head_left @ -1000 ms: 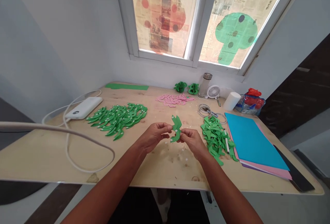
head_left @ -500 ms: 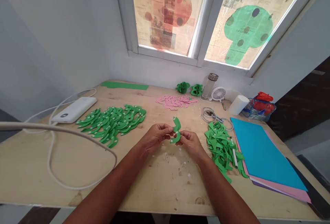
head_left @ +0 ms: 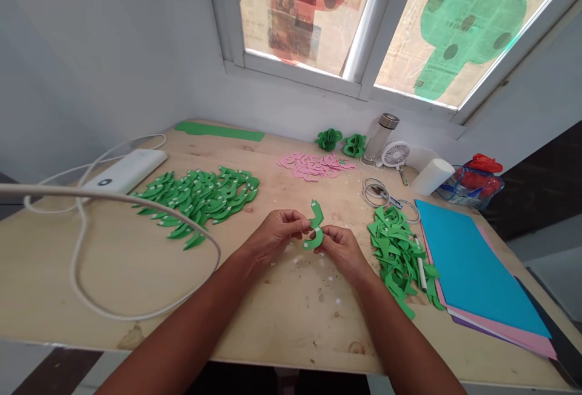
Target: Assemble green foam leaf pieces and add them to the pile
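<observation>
Between my two hands, above the middle of the table, is a curved green paper piece with small white squares on it. My left hand pinches its left side near the middle. From the right, my right hand grips its lower part, fingertips close together. To the left lies a spread pile of similar green curved pieces with white squares. A heap of green paper scraps lies right of my right hand, with a white pen on it.
Pink paper pieces and two green paper balls sit at the back. A bottle, small fan, white roll and scissors stand or lie right. Blue sheets cover the right side. A white cable loops left.
The view has tilted down and shifted slightly left. Both hands keep hold of the green paper piece, with only a slight change in its angle.
</observation>
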Tool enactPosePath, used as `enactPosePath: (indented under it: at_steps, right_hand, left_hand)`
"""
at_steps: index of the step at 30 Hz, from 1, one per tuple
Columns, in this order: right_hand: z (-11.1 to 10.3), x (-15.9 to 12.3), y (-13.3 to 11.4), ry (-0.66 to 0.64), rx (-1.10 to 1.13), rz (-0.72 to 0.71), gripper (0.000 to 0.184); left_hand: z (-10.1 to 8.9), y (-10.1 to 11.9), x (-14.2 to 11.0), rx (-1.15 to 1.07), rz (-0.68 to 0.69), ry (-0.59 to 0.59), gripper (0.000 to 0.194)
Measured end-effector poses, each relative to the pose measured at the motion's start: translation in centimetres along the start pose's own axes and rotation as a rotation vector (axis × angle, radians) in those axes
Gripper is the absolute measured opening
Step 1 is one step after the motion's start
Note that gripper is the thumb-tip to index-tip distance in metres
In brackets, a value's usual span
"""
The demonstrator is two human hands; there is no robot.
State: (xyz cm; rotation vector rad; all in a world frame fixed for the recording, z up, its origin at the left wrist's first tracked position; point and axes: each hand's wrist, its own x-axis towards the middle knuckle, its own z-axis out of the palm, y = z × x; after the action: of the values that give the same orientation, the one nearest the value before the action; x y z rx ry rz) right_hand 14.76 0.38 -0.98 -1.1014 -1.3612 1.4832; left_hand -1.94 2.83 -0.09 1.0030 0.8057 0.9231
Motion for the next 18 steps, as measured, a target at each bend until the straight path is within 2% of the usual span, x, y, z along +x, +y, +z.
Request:
enactPosePath:
  at_steps: [18]
  right_hand:
    - [0.11,-0.33,-0.37,0.015,-0.003,-0.016,0.027]
  left_hand:
    - [0.72,-0.09,-0.11,0.107,0.092,0.078,0.021]
